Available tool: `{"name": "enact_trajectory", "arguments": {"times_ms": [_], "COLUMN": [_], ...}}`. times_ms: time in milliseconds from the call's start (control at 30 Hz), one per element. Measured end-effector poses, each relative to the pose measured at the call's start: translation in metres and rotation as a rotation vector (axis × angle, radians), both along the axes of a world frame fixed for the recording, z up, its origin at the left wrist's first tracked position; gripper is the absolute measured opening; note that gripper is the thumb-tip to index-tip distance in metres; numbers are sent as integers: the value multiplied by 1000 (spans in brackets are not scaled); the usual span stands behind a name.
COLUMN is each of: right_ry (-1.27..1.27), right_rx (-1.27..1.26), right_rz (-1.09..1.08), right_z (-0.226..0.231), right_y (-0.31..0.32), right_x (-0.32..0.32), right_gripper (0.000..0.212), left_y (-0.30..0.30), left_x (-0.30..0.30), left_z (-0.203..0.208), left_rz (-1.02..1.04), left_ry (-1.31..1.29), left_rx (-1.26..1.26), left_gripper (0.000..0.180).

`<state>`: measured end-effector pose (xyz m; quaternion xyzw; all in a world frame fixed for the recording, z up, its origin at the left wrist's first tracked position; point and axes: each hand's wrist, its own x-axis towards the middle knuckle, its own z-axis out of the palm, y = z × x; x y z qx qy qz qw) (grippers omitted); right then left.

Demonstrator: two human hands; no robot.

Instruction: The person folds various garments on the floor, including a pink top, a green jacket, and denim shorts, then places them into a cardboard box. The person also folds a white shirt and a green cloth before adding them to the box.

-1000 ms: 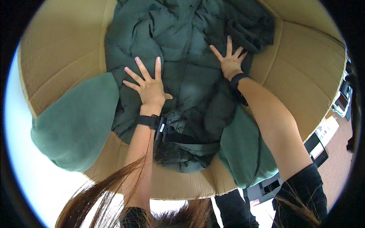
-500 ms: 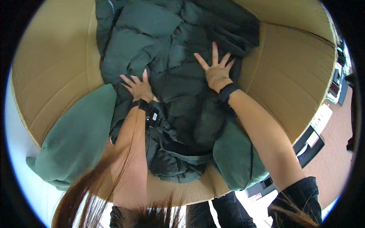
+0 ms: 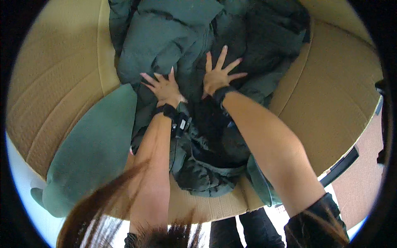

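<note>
A dark green quilted jacket (image 3: pixel 173 37) lies spread inside a large cardboard box (image 3: pixel 62 74). Both my hands press down on it with fingers spread. My left hand (image 3: pixel 165 89) rests left of the jacket's middle. To its right, a short gap away, my right hand (image 3: pixel 219 76) lies on the cloth. Each wrist wears a black band. A small dark tag with a white label (image 3: pixel 182 125) shows just below my left wrist. The lighter green sleeve on the left (image 3: pixel 95 144) hangs over the near left wall of the box.
Another piece of lighter green cloth (image 3: pixel 261 186) drapes over the near right edge, partly behind my right forearm. The box's right wall (image 3: pixel 331 91) rises beside the jacket. Outside at the right are a black flat object (image 3: pixel 341 165) and a reddish-brown floor (image 3: pixel 359 177).
My right hand has moved left, closer to my left hand, which has shifted slightly right. The jacket and box appear larger in view, and less of the right-hand green cloth shows.
</note>
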<state>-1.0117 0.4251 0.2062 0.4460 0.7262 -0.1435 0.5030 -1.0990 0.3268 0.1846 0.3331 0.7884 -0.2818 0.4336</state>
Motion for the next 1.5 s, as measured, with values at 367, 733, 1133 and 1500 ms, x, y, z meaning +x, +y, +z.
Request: {"name": "enact_trajectory", "arguments": {"times_ms": [367, 733, 1133, 1500], "right_ry": [44, 337, 1264, 1287], "right_rx": [135, 142, -299, 167], "right_rz": [-56, -66, -534, -1187], "right_z": [-18, 14, 257, 365], "right_y": [-8, -2, -6, -116], "right_x": [1, 21, 55, 317], "right_gripper": [90, 109, 42, 23], "left_y": [1, -8, -55, -74], "left_x": [-1, 12, 100, 300], "left_z": [4, 41, 169, 328], "left_rz": [-55, -43, 76, -146], "left_ry": [-11, 91, -744, -497], "left_rx": [-3, 288, 714, 1133], "left_gripper": [146, 135, 49, 79]}}
